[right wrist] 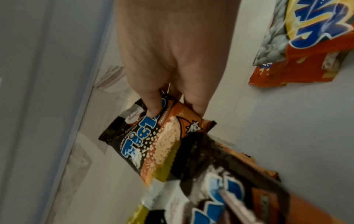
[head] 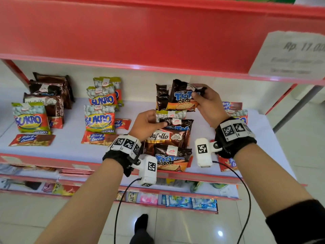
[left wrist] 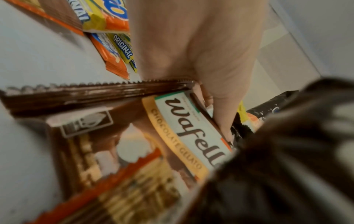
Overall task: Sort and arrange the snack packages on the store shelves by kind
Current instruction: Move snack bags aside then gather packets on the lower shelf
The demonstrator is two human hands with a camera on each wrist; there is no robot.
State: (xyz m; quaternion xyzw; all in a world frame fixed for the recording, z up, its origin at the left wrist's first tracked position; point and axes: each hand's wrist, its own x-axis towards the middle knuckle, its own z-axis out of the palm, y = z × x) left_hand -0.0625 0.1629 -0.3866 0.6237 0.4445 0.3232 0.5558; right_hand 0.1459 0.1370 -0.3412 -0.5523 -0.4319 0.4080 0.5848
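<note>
My right hand holds a black-and-orange Tic Tac pack by its top right corner, raised at the back of the white shelf. Another dark pack stands just behind it. My left hand pinches the left end of a Sukro pack on top of a mixed pile. Beneath it lie a Tic Tac pack, a brown Wafello pack and one more Tic Tac pack.
Sukro packs stand at the left and centre, with brown Wafello packs at the back left. Mary Queen bars lie near the front edge. More packs sit behind my right wrist. A red shelf front overhangs.
</note>
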